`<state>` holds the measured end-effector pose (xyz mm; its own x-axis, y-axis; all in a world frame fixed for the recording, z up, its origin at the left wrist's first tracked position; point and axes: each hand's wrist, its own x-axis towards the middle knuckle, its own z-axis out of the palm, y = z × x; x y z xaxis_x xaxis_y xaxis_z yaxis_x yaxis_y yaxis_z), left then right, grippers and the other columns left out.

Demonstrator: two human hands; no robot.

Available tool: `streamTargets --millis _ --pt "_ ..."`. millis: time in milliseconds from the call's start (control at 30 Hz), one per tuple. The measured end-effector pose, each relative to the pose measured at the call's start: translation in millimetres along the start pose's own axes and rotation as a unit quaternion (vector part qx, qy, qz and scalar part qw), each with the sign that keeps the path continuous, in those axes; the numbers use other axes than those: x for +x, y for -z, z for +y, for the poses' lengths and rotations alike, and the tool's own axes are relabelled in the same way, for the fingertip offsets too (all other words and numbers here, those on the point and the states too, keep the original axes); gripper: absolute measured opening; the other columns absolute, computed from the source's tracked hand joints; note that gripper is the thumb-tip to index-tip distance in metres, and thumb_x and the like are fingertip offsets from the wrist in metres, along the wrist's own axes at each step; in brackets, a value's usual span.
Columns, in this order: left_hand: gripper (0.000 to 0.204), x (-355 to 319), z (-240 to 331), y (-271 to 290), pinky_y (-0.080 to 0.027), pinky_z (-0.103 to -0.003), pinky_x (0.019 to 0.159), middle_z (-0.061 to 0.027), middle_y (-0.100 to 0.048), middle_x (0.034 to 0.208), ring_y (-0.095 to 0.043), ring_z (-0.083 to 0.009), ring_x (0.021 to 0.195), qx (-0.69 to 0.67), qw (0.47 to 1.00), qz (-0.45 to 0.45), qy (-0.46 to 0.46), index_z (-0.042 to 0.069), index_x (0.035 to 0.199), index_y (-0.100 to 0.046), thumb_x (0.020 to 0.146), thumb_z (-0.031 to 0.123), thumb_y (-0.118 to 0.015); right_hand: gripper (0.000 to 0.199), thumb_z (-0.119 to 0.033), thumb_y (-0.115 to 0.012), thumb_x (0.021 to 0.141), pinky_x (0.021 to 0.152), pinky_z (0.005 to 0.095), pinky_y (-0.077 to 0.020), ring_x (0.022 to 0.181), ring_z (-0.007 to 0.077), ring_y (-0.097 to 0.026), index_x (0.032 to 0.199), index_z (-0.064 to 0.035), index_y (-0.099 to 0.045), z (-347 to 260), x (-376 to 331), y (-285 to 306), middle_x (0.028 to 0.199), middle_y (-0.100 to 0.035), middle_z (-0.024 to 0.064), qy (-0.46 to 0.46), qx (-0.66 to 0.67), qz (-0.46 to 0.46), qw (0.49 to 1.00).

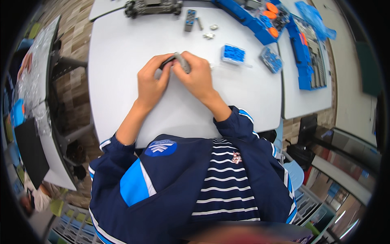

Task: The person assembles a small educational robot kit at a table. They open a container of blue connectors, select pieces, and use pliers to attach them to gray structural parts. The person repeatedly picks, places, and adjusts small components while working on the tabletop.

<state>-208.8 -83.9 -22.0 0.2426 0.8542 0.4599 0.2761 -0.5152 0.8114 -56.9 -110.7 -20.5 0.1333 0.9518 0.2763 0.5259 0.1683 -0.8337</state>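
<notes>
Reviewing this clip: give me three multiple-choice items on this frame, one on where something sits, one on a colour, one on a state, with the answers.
1. Where does the small clear box of blue parts sit relative to the right hand?
A. On the table to its right
B. Under the left forearm
C. On the floor

2. What colour is the table top?
A. Black
B. White
C. Red

3. How does the small grey part stand with the hands?
A. It lies alone on the table
B. It is held between the left hand and the right hand
C. It rests in the blue tray

Answers: 1 A, the box lies just right of the right hand's knuckles; 2 B, the bare surface is white; 3 B, fingers of both hands close around it.
</notes>
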Motion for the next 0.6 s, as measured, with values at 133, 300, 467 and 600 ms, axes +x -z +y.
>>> streamTargets --millis 133,300,467,600 --pt "0.022 -2 4 -6 -0.056 -0.031 0.077 -0.0137 -0.074 0.097 -0.071 -0.0225 0.083 0.048 0.999 0.001 -0.002 -0.001 0.111 -0.071 0.090 -0.004 -0.068 0.022 -0.022 -0.066 0.083 0.057 0.0444 -0.0489 0.061 0.0361 -0.064 0.077 -0.0009 -0.063 -2 1 -2 0.069 -0.063 0.0191 0.019 -0.023 0.038 0.999" --pt "0.020 4 -9 -3 -0.056 -0.031 0.078 -0.0123 -0.075 0.096 -0.071 -0.0186 0.084 0.075 0.995 0.040 0.049 -0.002 0.112 -0.071 0.093 0.001 -0.068 0.021 -0.019 -0.067 0.083 0.053 0.0419 -0.0460 0.056 0.0339 -0.061 0.074 -0.0003 -0.062 -8 -4 -3 0.064 -0.060 0.0188 0.001 0.015 0.032 0.999" --pt "0.020 8 -31 13 -0.054 -0.029 0.081 -0.0083 -0.071 0.101 -0.067 -0.0144 0.091 -0.053 0.987 0.094 0.119 -0.006 0.115 -0.068 0.098 0.005 -0.065 0.017 -0.016 -0.068 0.084 0.056 0.0430 -0.0467 0.061 0.0362 -0.062 0.081 0.0004 -0.063 -14 -11 -6 0.070 -0.060 0.0203 0.056 0.063 0.022 0.996" --pt "0.022 -1 -31 3 -0.052 -0.027 0.086 -0.0066 -0.067 0.108 -0.064 -0.0123 0.095 -0.147 0.980 0.034 0.131 -0.005 0.119 -0.064 0.098 0.003 -0.064 0.020 -0.019 -0.067 0.086 0.065 0.0455 -0.0509 0.073 0.0374 -0.065 0.090 0.0000 -0.064 -12 -12 -4 0.085 -0.066 0.0198 0.053 0.066 0.037 0.996"
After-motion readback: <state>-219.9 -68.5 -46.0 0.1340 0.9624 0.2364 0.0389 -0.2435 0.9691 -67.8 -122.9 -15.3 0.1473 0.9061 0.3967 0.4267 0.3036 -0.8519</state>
